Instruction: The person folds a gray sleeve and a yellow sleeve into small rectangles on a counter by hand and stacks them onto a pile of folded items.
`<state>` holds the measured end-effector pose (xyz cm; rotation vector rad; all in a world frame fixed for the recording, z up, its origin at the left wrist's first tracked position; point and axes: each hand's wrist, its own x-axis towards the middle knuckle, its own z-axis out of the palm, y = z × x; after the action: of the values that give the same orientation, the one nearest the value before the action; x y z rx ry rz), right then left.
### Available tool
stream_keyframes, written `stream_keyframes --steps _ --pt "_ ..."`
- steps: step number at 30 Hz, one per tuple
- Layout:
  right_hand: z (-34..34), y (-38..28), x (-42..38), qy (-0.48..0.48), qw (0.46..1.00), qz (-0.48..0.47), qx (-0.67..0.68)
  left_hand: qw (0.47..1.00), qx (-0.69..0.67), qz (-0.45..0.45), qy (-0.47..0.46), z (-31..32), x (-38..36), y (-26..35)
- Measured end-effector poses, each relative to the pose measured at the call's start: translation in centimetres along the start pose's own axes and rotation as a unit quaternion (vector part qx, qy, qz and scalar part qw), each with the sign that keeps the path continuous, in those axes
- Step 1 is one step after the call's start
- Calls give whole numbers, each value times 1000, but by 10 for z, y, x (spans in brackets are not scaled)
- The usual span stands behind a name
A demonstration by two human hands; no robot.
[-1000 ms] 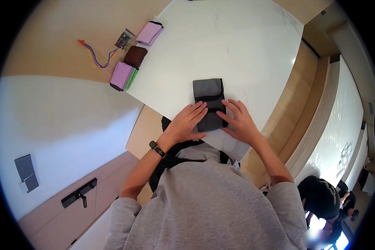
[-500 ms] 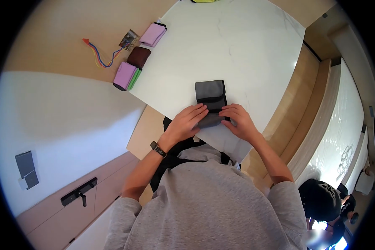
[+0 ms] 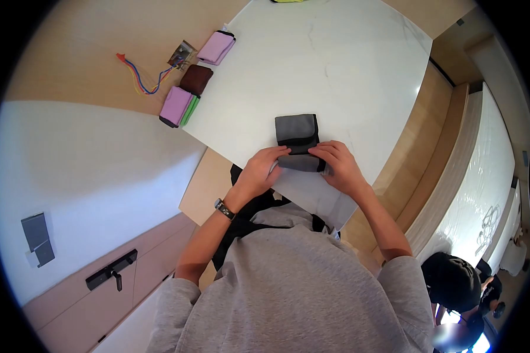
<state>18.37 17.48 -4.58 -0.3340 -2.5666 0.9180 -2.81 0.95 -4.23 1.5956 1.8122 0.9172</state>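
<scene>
A grey and black fabric pouch (image 3: 297, 134) lies on the white table (image 3: 335, 65) near its front edge. My left hand (image 3: 259, 173) grips the pouch's near left corner, and my right hand (image 3: 338, 167) grips its near right corner. Between the hands the pouch's near end is lifted off the table and folded back over its middle. A dark watch sits on my left wrist.
At the table's far left edge lie two pink pouches (image 3: 216, 48) (image 3: 175, 106), a brown one (image 3: 195, 80) and a small circuit board with coloured wires (image 3: 140, 75). A yellow-green item (image 3: 288, 1) peeks in at the far edge. Another person (image 3: 459, 288) is at the lower right.
My hands went from resting flat beside the pouch to gripping its near end, which they lifted and folded toward the far end.
</scene>
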Motion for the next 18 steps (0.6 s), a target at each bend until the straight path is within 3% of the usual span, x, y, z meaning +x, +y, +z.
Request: stream_keyframes --steps 3,6,10,13,16,18 --pt "2 -4 3 8 993 77 85 1000 1 23 22 0 0 0" --pt "3 -4 5 15 989 96 108 999 -27 -26 12 -2 1 7" --pt "4 -2 7 56 992 60 97 997 -37 -23 59 0 2 8" --pt "-2 -2 8 4 997 39 66 994 -59 -60 66 2 3 7" --pt "-2 -7 10 -36 991 106 77 991 -76 -89 66 4 5 4" --pt "1 -8 11 38 987 109 110 988 -86 -103 71 6 8 3"
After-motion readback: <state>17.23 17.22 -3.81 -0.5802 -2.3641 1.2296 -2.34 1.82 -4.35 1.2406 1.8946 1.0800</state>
